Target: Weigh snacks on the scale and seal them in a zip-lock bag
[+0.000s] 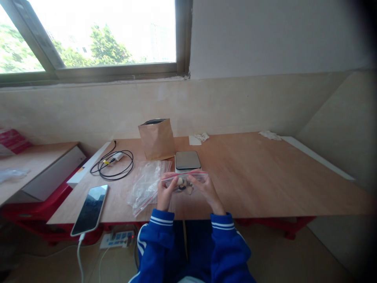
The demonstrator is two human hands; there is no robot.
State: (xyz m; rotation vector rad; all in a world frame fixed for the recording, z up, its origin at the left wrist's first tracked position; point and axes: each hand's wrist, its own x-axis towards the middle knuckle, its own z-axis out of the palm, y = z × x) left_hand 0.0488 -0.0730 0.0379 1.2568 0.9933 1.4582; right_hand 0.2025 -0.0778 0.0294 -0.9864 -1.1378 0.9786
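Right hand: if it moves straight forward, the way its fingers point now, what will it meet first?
The right hand, gripping the small zip bag, points away from the person. Probably the flat scale comes first, though depth is unclear.

The small pale and dark pieces inside the zip bag [185, 181] are too small to identify, and the left hand [165, 192] and right hand [206, 188] cover parts of it. At nine o'clock a red-and-white package [11, 140] is cut by the frame edge. The phone's cable [79, 255] runs out at seven o'clock. The paper bag [157, 138] hides its contents.
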